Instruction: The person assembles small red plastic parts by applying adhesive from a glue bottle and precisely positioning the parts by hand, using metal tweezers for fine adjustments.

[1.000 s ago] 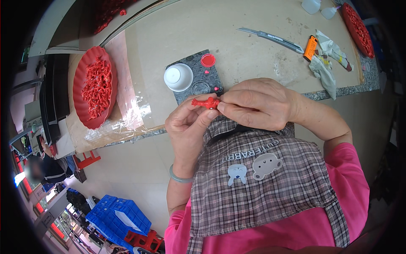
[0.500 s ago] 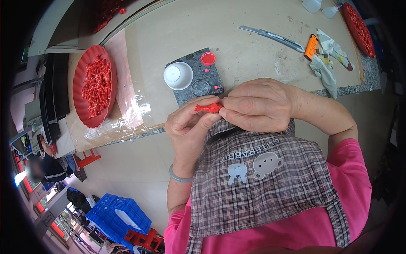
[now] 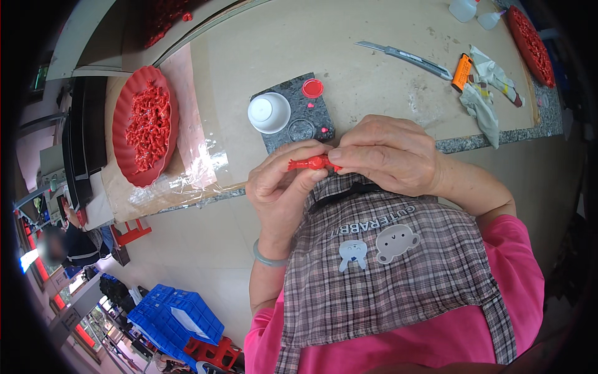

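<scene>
Just beyond the table's near edge, over the apron, I hold a small glossy red figurine [image 3: 309, 163]. My left hand [image 3: 277, 181] is closed, thumb and fingers pinching its middle. My right hand [image 3: 392, 156] is closed at its right end, where a bit of red shows under the fingertips; I cannot tell whether this is a separate piece. Past my hands lies a grey stone slab [image 3: 291, 88] carrying a white cup [image 3: 269, 113], a round red lid [image 3: 313, 88], a clear round dish [image 3: 301, 130] and small pink bits [image 3: 324, 129].
Left on the table, a scalloped red tray [image 3: 121, 140] holds many red pieces; another red tray [image 3: 541, 56] stands far right. A utility knife [image 3: 408, 59], orange lighter [image 3: 461, 73], stained cloth [image 3: 479, 112] and squeeze bottles [image 3: 463, 9] lie right. Blue crates [image 3: 177, 315] and a person [image 3: 80, 243] are at left.
My right fingers have shifted slightly right and tilted up, so more of the red at the figurine's right end shows. The left hand keeps its pinch. The whole view has shifted slightly.
</scene>
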`<state>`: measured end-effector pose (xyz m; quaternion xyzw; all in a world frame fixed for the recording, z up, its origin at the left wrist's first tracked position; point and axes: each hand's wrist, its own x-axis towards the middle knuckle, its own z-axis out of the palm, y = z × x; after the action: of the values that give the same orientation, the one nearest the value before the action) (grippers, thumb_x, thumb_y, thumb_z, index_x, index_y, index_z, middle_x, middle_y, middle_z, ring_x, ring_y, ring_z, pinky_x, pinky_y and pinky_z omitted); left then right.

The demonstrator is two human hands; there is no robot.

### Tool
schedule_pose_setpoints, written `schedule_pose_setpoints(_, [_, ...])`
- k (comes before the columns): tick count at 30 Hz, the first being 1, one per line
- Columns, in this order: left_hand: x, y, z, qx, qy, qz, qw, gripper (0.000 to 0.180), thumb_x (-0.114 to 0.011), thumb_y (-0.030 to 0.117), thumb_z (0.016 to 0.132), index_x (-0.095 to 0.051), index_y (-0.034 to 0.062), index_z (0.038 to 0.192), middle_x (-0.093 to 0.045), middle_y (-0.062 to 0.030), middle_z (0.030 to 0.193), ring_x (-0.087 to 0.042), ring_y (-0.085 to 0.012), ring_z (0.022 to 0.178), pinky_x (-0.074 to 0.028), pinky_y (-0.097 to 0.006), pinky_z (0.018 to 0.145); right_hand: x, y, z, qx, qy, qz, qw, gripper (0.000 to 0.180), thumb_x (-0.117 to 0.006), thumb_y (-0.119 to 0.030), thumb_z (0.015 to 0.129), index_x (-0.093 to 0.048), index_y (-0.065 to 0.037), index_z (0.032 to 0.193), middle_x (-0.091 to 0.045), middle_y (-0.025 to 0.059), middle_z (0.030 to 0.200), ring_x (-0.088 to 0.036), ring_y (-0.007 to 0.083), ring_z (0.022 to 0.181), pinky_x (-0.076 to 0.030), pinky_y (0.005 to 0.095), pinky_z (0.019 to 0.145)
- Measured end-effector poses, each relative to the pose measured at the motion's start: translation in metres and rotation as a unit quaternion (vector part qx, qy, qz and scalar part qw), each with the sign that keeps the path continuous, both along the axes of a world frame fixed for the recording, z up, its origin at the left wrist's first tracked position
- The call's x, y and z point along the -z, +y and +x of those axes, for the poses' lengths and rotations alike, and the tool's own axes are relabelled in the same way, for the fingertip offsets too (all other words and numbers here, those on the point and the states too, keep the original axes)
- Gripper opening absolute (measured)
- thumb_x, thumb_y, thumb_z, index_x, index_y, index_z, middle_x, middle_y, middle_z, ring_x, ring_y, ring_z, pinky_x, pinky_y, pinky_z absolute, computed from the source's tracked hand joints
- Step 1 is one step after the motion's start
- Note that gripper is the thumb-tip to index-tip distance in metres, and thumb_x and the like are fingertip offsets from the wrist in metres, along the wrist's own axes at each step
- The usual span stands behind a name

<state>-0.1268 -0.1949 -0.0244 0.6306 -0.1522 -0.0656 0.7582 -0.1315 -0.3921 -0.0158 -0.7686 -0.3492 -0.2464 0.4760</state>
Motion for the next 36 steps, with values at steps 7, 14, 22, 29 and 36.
schedule_pose_setpoints(7, [-0.004, -0.001, 0.000, -0.017, -0.060, 0.078, 0.995, 0.021, -0.074, -0.003, 0.073, -0.070, -0.0037, 0.094, -0.070, -0.0146, 0.093, -0.068, -0.0219, 0.087, -0.054, -0.029, 0.078, 0.002, -0.003, 0.001, -0.009, -0.028, -0.008, 1.000, 0.030, -0.075, 0.001, 0.069, -0.066, 0.003, 0.097, -0.064, 0.0127, 0.086, -0.065, 0.0242, 0.068, -0.054, 0.0310, 0.055])
schedule_pose_setpoints(14, [-0.002, -0.003, -0.002, -0.023, -0.037, 0.070, 0.997, 0.022, -0.074, -0.004, 0.073, -0.070, -0.0037, 0.095, -0.070, -0.0136, 0.094, -0.068, -0.0211, 0.087, -0.053, -0.029, 0.077, 0.009, -0.002, 0.004, -0.015, -0.053, -0.004, 0.998, 0.029, -0.073, 0.003, 0.069, -0.065, 0.004, 0.097, -0.063, 0.0133, 0.084, -0.064, 0.0250, 0.065, -0.054, 0.0307, 0.053])
schedule_pose_setpoints(22, [-0.001, -0.004, -0.002, -0.014, -0.007, 0.067, 0.998, 0.023, -0.074, -0.004, 0.074, -0.070, -0.0046, 0.097, -0.070, -0.0135, 0.095, -0.067, -0.0201, 0.087, -0.053, -0.028, 0.078, 0.012, -0.003, 0.005, -0.014, -0.048, 0.005, 0.999, 0.030, -0.072, 0.004, 0.069, -0.065, 0.004, 0.098, -0.063, 0.0129, 0.084, -0.064, 0.0254, 0.066, -0.053, 0.0313, 0.053])
schedule_pose_setpoints(29, [-0.003, -0.010, -0.003, -0.025, -0.009, 0.066, 0.997, 0.024, -0.071, -0.003, 0.077, -0.069, -0.0041, 0.101, -0.069, -0.0144, 0.099, -0.066, -0.0194, 0.089, -0.053, -0.028, 0.078, 0.013, -0.007, 0.004, 0.005, -0.041, -0.001, 0.999, 0.032, -0.073, 0.004, 0.069, -0.064, 0.003, 0.100, -0.063, 0.0128, 0.085, -0.064, 0.0251, 0.067, -0.054, 0.0324, 0.055])
schedule_pose_setpoints(36, [0.002, -0.009, -0.002, -0.010, -0.029, 0.008, 1.000, 0.021, -0.068, 0.001, 0.083, -0.069, -0.0046, 0.103, -0.068, -0.0150, 0.102, -0.065, -0.0208, 0.089, -0.053, -0.028, 0.079, 0.013, -0.009, 0.004, 0.000, -0.074, -0.008, 0.997, 0.032, -0.074, 0.003, 0.071, -0.064, 0.003, 0.101, -0.064, 0.0122, 0.085, -0.064, 0.0234, 0.065, -0.053, 0.0307, 0.052])
